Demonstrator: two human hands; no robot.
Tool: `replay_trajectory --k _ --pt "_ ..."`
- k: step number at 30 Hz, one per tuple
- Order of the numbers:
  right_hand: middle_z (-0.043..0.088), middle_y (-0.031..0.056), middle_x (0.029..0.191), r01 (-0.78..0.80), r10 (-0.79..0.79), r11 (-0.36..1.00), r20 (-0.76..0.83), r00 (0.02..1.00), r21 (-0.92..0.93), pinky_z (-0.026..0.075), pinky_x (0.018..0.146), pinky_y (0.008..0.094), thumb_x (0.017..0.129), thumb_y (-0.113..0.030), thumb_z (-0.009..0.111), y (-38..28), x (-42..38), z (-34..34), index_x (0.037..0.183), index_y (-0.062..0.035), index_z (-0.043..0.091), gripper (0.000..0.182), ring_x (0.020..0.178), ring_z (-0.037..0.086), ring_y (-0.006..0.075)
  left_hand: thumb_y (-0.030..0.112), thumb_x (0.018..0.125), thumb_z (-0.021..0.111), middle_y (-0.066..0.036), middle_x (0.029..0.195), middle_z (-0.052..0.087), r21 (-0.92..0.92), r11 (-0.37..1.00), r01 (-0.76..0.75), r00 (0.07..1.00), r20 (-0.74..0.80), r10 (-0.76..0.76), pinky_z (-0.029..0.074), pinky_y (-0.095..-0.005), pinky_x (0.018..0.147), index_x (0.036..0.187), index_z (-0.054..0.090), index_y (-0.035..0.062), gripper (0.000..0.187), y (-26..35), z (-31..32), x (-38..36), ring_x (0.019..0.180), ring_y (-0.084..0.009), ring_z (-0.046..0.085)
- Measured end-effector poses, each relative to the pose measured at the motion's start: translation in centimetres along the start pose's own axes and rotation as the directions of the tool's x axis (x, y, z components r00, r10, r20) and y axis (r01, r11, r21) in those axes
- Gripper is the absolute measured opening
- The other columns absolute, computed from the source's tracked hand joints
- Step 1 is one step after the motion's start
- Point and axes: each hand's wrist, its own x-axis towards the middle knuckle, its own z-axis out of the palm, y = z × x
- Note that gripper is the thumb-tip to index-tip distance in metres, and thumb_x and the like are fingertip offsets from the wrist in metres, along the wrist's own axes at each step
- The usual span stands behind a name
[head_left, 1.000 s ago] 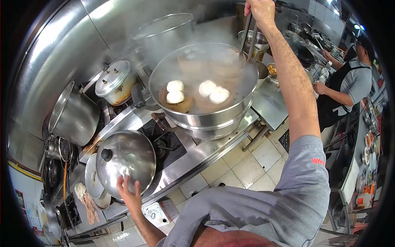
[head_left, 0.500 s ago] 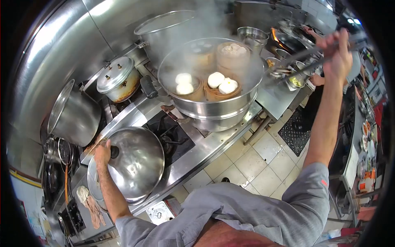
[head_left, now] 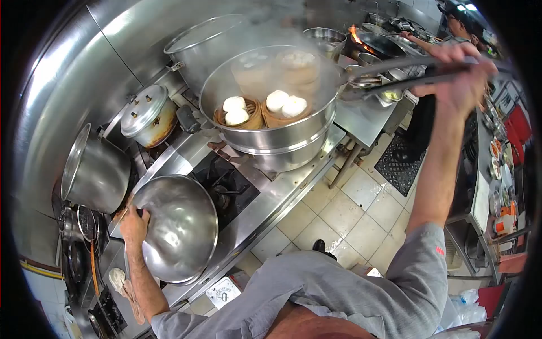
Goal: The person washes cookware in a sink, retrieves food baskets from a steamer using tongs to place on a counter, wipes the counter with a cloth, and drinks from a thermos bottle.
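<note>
My left hand (head_left: 134, 224) is closed around the dark knob of a large domed steel lid (head_left: 182, 229), which rests tilted on the stove at lower left. Up at the right, my right hand (head_left: 460, 82) grips long metal tongs (head_left: 389, 78), slightly blurred. Their ends reach toward the rim of a big steel steamer pot (head_left: 276, 141). Inside the pot stand bamboo baskets; two white buns (head_left: 286, 104) sit in the right front basket and two more buns (head_left: 235, 111) in the left one. Steam veils another basket (head_left: 296, 70) at the back.
A pressure cooker (head_left: 148, 116) and a tall steel pot (head_left: 96, 169) stand along the back wall. Beside the lid is a bare burner (head_left: 226, 186). A flame (head_left: 357, 37) burns by a wok at upper right, where another person (head_left: 460, 31) works. A cloth (head_left: 125, 291) lies lower left.
My left hand has tipped the lid, so its dome now faces me more. The tongs have swung to a flatter angle. My view has shifted slightly, and a person shows at upper right.
</note>
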Motion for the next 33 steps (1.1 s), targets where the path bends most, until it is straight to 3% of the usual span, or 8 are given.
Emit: replay_trajectory --k 2,3,5,15,21,25,31,33 --pt "0.052 0.0057 0.072 0.036 -0.049 0.973 -0.051 0.998 -0.229 0.047 0.071 0.0434 0.082 -0.051 0.053 4.1 1.7 1.8 0.094 -0.0010 0.056 0.052 0.066 0.052 0.0226 0.039 0.083 0.051 -0.021 0.087 0.062 0.051 0.999 -0.010 0.989 -0.147 0.017 0.046 -0.0478 0.067 0.096 0.050 0.0038 0.038 -1.0 -1.0 -1.0 0.077 -0.0397 0.060" --pt "0.053 0.0061 0.072 -0.038 0.038 0.999 -0.014 0.999 -0.022 0.048 0.068 0.0405 0.082 -0.049 0.054 6.2 2.9 1.3 0.090 -0.0014 0.056 0.048 0.064 0.053 0.0221 0.039 0.084 0.051 -0.020 0.087 0.062 0.037 0.998 0.058 0.992 -0.115 -0.054 0.046 -0.0477 0.067 0.097 0.050 0.0041 0.038 -0.3 -3.4 -2.0 0.077 -0.0399 0.060" --pt "0.056 0.0018 0.056 -0.091 0.077 0.991 -0.135 0.988 -0.101 0.047 0.042 0.0260 0.079 -0.041 0.065 8.4 3.6 5.4 0.077 -0.0056 0.053 0.038 0.043 0.055 0.0133 0.040 0.085 0.051 -0.020 0.089 0.062 0.027 0.994 0.103 0.986 -0.136 -0.098 0.046 -0.0474 0.069 0.099 0.050 0.0045 0.038 0.3 -7.0 -3.5 0.079 -0.0400 0.059" --pt "0.056 0.0064 0.061 -0.299 0.289 0.950 0.113 0.951 0.091 0.043 0.041 0.0267 0.081 -0.040 0.064 20.6 6.3 0.5 0.079 -0.0041 0.055 0.036 0.047 0.055 0.0164 0.037 0.088 0.049 -0.024 0.085 0.060 0.098 0.978 0.186 0.960 -0.230 -0.159 0.042 -0.0493 0.066 0.096 0.049 0.0026 0.036 1.7 -17.9 -7.8 0.081 -0.0429 0.056" --pt "0.049 0.0035 0.057 -0.425 0.405 0.905 0.256 0.878 0.027 0.044 0.053 0.0318 0.082 -0.031 0.064 21.6 6.1 -0.1 0.074 -0.0029 0.055 0.031 0.051 0.050 0.0153 0.037 0.087 0.049 -0.024 0.080 0.058 0.130 0.976 0.175 0.965 -0.219 -0.144 0.041 -0.0489 0.065 0.094 0.049 0.0015 0.036 3.8 -20.8 -7.6 0.078 -0.0436 0.055" --pt "0.041 0.0006 0.048 -0.500 0.495 0.866 0.115 0.861 0.013 0.039 0.044 0.0292 0.078 -0.022 0.068 19.4 5.9 1.5 0.061 -0.0071 0.047 0.031 0.039 0.041 0.0120 0.038 0.087 0.049 -0.024 0.082 0.058 0.115 0.977 0.179 0.959 -0.240 -0.147 0.042 -0.0469 0.067 0.092 0.049 0.0015 0.037 4.8 -23.9 -6.1 0.080 -0.0440 0.055" --pt "0.045 0.0013 0.045 -0.293 0.287 0.951 0.077 0.955 0.093 0.042 0.036 0.0271 0.078 -0.016 0.063 12.7 8.5 2.4 0.058 -0.0092 0.047 0.026 0.035 0.046 0.0126 0.042 0.086 0.050 -0.023 0.081 0.058 0.004 0.998 0.061 0.933 -0.357 -0.055 0.043 -0.0411 0.068 0.089 0.052 0.0000 0.042 6.1 -28.7 -0.9 0.078 -0.0397 0.057" --pt "0.046 -0.0009 0.045 -0.223 0.218 0.969 -0.061 0.974 -0.104 0.042 0.035 0.0250 0.078 -0.017 0.063 9.1 9.9 2.4 0.061 -0.0108 0.050 0.022 0.035 0.044 0.0096 0.045 0.086 0.049 -0.022 0.083 0.060 0.016 1.000 0.007 0.932 -0.363 -0.001 0.043 -0.0395 0.070 0.092 0.054 0.0010 0.044 6.9 -30.1 1.8 0.080 -0.0371 0.058"
